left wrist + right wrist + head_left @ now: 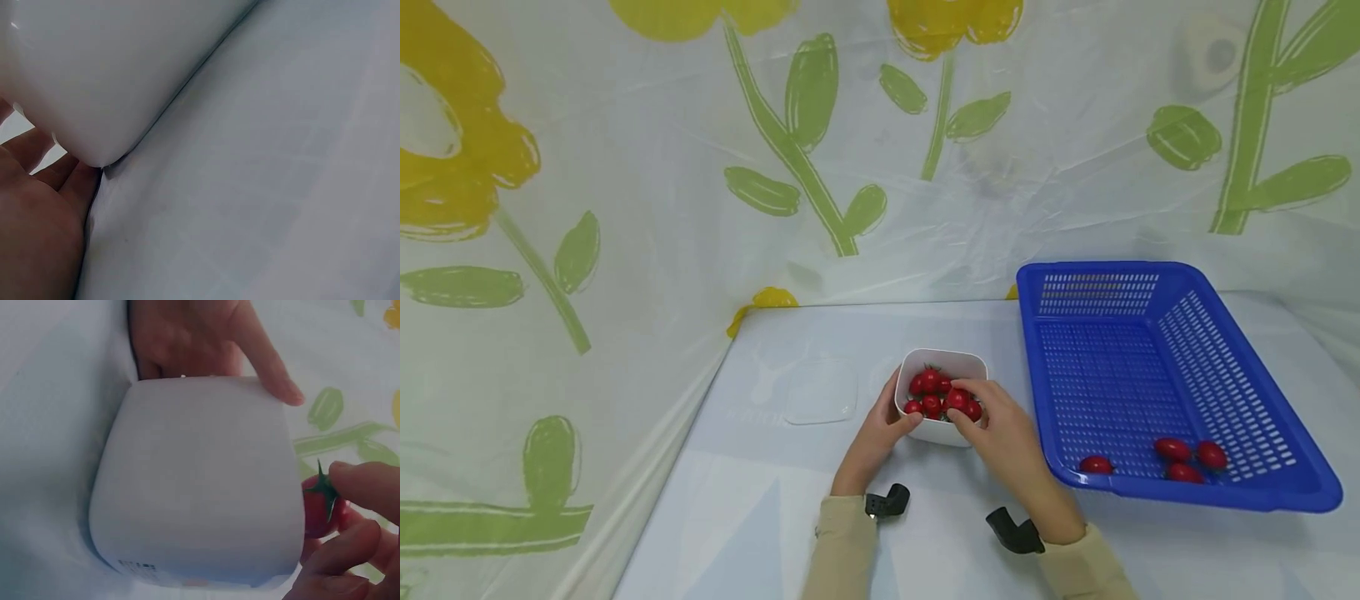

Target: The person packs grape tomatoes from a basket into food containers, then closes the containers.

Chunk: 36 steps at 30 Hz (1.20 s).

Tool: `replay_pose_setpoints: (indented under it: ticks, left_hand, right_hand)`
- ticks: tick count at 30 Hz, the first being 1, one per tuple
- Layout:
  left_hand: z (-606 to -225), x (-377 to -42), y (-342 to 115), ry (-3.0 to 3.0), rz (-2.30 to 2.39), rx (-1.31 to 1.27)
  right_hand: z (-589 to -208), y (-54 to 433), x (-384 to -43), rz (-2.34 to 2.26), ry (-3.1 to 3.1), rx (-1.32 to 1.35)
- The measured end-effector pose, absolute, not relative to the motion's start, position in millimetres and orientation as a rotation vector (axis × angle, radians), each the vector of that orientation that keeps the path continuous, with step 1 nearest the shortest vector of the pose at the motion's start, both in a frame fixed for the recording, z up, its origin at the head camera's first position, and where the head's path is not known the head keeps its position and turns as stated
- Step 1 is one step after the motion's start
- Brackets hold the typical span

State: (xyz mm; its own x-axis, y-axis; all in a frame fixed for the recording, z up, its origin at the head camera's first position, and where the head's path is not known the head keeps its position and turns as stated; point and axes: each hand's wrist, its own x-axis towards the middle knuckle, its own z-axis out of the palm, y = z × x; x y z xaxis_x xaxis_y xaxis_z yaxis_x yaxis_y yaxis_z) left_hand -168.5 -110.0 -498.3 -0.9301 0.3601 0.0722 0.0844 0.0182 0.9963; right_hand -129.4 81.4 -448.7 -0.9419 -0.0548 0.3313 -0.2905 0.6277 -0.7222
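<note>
A white square container [947, 433] stands on the table with several red cherry tomatoes [930, 382] inside. My left hand [874, 435] grips its left side, thumb over the front rim and fingers along the wall. In the left wrist view those fingers [40, 156] lie against the container's lower corner. Over the container's right part, my right hand [1011, 437] pinches a cherry tomato [319, 509] between thumb and fingers. Its green stem top shows in the right wrist view, beside the rim.
To the right, a blue perforated basket [1037, 375] holds several more tomatoes [1172, 450] near its front wall. A clear flat lid [822, 392] lies left of the container. Behind the table hangs a flower-printed sheet [685, 167].
</note>
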Motion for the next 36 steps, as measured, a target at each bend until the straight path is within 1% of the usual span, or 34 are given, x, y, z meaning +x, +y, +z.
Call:
replay_pose_setpoints:
  ticks: [5,11,26,36]
  left_hand:
    - [-497.9,-168.0,-109.1,2.087,2.024,0.470]
    - [-496.4,-166.5,-108.5,2.105,2.016,0.431]
    - [-496.9,-168.6,-110.9,2.111,1.979,0.509]
    - [-522.2,-179.0,-111.7,2.164,1.975,0.453]
  right_hand:
    - [-454.1,81.3,-131.5,1.177,-2.607,0.197]
    - [-457.1,81.4,-132.0,1.172,-2.627,0.183]
    - [-464.7,82.1,-133.2,1.095,-2.561,0.299]
    - [-455.6,80.0,-127.9,1.047,-2.596,0.332]
